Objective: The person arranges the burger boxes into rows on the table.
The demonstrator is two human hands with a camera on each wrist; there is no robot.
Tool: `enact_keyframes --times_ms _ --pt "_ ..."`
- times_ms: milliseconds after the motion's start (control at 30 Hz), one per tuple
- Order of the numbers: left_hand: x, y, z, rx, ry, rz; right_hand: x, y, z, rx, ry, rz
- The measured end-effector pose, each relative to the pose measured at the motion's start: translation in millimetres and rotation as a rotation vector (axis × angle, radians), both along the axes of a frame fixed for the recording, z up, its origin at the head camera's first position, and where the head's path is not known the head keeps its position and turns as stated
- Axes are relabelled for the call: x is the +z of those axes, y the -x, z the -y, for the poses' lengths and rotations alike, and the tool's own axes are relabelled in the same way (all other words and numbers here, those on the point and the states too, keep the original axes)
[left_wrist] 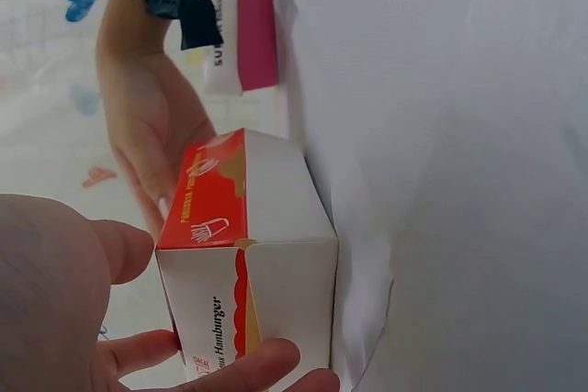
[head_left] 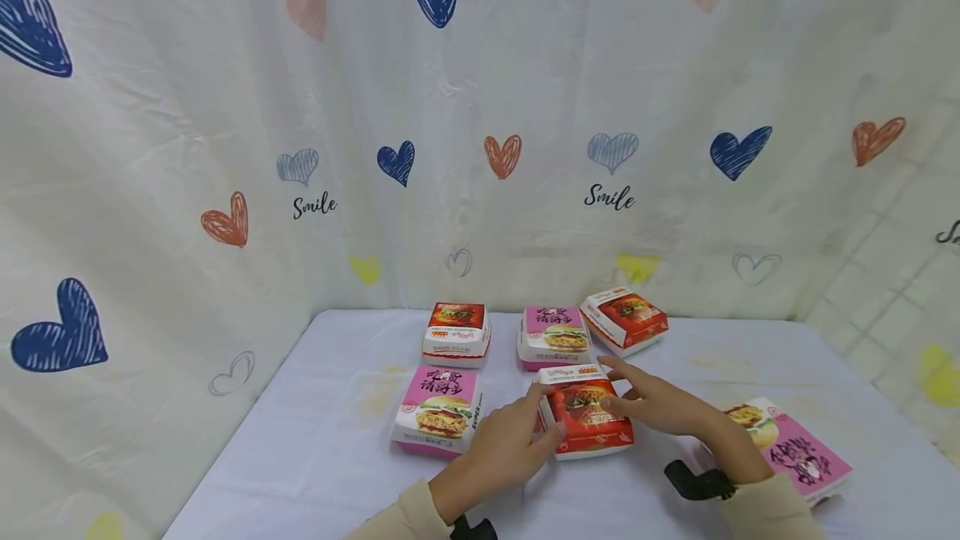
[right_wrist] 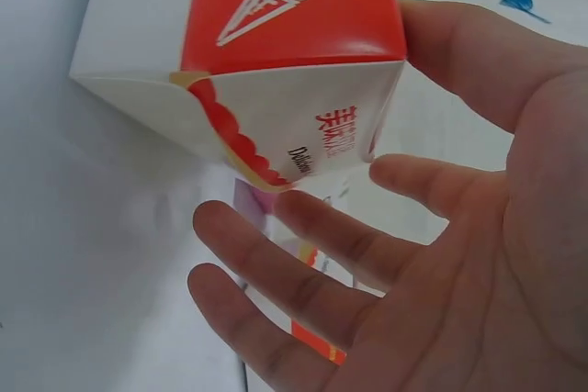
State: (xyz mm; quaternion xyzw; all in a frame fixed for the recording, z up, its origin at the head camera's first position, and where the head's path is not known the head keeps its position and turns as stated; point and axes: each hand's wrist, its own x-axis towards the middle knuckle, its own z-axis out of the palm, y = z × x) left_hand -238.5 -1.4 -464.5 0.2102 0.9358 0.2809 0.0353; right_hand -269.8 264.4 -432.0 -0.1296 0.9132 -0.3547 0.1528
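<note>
A red-and-white hamburger box [head_left: 587,411] rests on the table between my two hands. My left hand [head_left: 506,440] is at its left side, with extended fingers along the white side wall and the thumb near its top edge. On the opposite side my right hand [head_left: 660,398] has its fingers spread. In the right wrist view the right thumb [right_wrist: 459,48] lies at the box's top edge, and the index fingertip [right_wrist: 386,170] is close to its far corner. The box's printed side panel [left_wrist: 207,309] faces the left palm.
A pink-and-white burger box [head_left: 438,411] is just left of my left hand. Behind stand a red box [head_left: 456,333], a pink box [head_left: 555,336] and another red box [head_left: 625,319]. One more pink box [head_left: 806,457] lies by the right forearm. A heart-patterned curtain [head_left: 480,215] hangs behind the table.
</note>
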Motion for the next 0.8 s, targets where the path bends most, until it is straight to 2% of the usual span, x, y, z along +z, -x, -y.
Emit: enact_keyframes --times_ms 167,467,800 --pt "3.3 0.1 1.5 0.003 0.008 0.016 -3.2 -0.1 0.1 -0.018 -0.001 -0.001" --pt "5.0 1.6 4.0 0.003 0.044 -0.001 -3.6 -2.6 4.4 -0.026 -0.032 -0.025" --pt "5.9 2.1 6.4 0.007 0.03 -0.005 -2.1 -3.1 7.9 -0.03 -0.037 -0.023"
